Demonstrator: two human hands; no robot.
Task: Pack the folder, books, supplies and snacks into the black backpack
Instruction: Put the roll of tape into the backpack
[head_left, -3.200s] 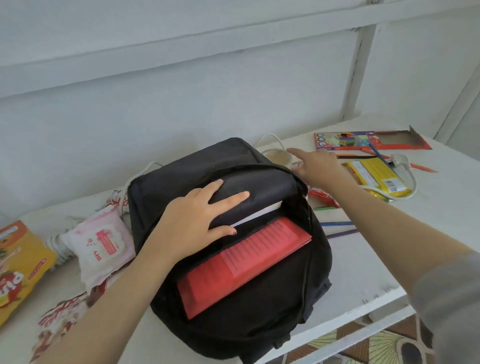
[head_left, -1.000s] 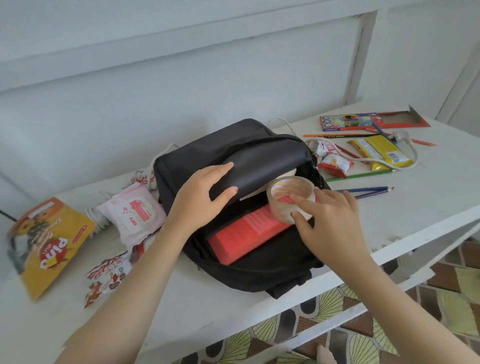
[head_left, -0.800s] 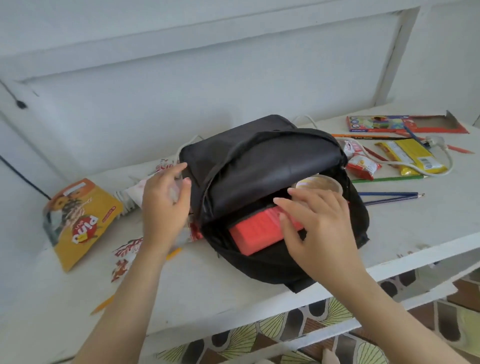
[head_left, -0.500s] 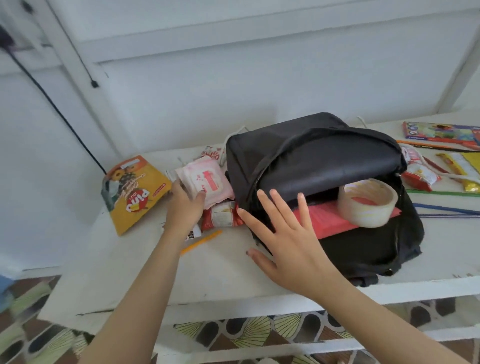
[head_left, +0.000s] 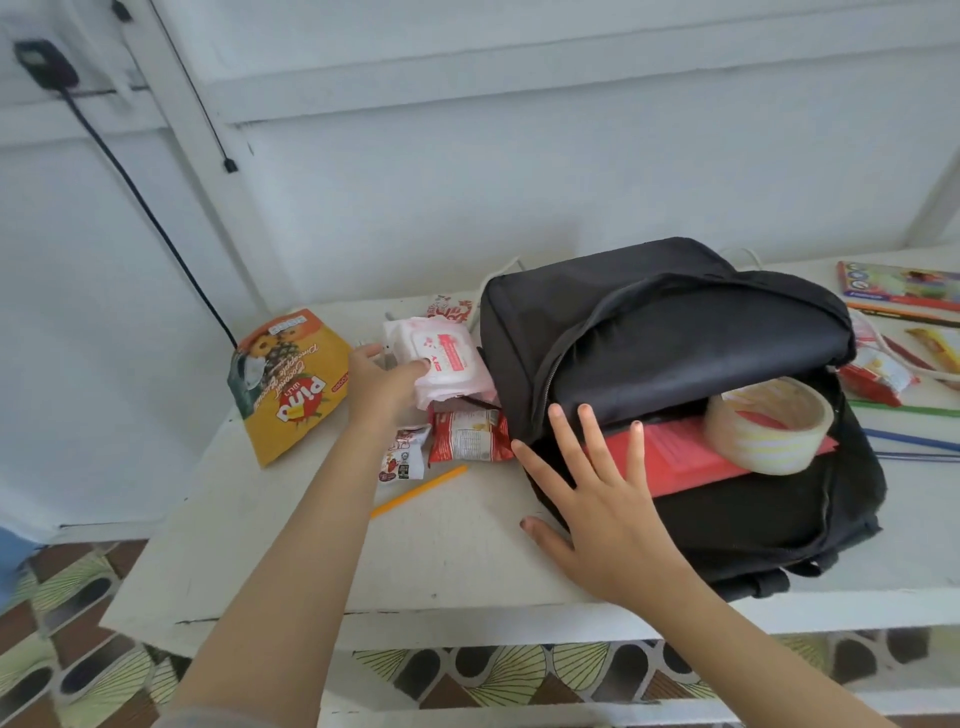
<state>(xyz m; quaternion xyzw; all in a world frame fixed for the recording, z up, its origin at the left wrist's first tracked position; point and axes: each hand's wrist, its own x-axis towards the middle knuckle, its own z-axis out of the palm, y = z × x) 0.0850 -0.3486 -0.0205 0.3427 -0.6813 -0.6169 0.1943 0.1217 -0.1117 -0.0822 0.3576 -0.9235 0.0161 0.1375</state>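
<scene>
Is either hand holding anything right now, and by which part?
The left hand grips the pink wipes pack by its near end. The right hand, fingers spread at the black backpack, holds nothing.

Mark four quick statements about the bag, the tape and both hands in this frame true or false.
1. The tape roll rests on the red folder in the open mouth of the black backpack. True.
2. The left hand holds the orange pencil. False: it grips the pink wipes pack; the pencil lies loose on the table.
3. The right hand is open, fingers spread, at the backpack's near corner. True.
4. The yellow Pina snack pack is already inside the backpack. False: it lies on the table, left of the wipes pack.
</scene>
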